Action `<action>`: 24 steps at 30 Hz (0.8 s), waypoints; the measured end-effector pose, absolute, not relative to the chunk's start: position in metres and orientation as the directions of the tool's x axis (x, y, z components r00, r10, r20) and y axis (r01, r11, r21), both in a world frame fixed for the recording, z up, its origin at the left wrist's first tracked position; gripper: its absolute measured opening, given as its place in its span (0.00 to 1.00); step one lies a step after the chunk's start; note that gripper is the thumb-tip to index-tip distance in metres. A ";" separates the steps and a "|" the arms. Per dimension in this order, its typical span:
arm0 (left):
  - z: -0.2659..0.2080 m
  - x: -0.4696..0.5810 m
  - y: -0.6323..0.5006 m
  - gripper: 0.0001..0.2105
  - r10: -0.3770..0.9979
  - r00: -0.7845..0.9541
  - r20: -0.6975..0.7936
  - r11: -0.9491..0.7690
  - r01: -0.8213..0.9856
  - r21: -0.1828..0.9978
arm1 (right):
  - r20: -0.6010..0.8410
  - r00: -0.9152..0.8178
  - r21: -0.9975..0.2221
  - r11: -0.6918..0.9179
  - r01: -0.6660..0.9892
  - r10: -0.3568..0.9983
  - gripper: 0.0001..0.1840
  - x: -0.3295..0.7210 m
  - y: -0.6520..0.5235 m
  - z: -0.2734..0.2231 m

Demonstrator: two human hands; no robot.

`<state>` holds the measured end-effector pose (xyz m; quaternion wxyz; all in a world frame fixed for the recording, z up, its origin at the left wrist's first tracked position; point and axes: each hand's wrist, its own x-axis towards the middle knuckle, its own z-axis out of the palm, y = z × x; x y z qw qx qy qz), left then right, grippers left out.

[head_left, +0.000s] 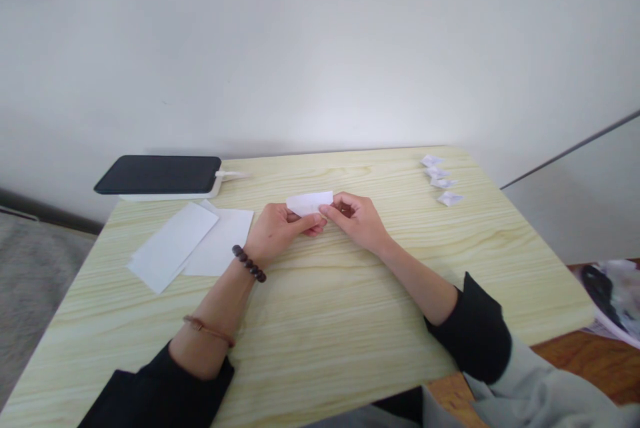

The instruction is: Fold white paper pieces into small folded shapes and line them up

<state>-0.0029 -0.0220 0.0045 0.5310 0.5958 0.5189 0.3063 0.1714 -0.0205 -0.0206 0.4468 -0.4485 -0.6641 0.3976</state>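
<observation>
A small folded piece of white paper (306, 203) is held up over the middle of the table, between both hands. My left hand (276, 231) pinches its lower left part, thumb in front and fingers behind. On the right end, my right hand (361, 220) grips it between thumb and bent fingers. Loose white paper sheets (173, 245) lie overlapping just left of my left hand. Toward the back right, several small folded paper pieces (450, 199) with pointed ends sit in a row.
A black phone (160, 175) lies on a white block at the back left, with a white cable (234, 175) plugged in at its right. The wood-grain table (320, 328) meets a white wall (320, 48) behind. Items in a bin (613, 295) stand beyond the right edge.
</observation>
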 end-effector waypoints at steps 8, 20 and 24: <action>0.000 -0.007 -0.021 0.13 0.923 0.341 -0.177 0.079 0.283 0.956 | 0.239 -0.226 -0.926 0.292 0.241 0.944 0.19 0.172 -0.021 -0.020; 0.003 -0.003 -0.023 0.16 0.914 0.346 -0.212 0.131 0.243 0.961 | 0.230 -0.215 -0.941 0.273 0.198 0.949 0.21 0.174 -0.019 -0.021; 0.004 -0.003 -0.024 0.15 0.913 0.372 -0.171 0.080 0.247 0.966 | 0.210 -0.298 -0.932 0.283 0.226 0.931 0.19 0.176 -0.019 -0.020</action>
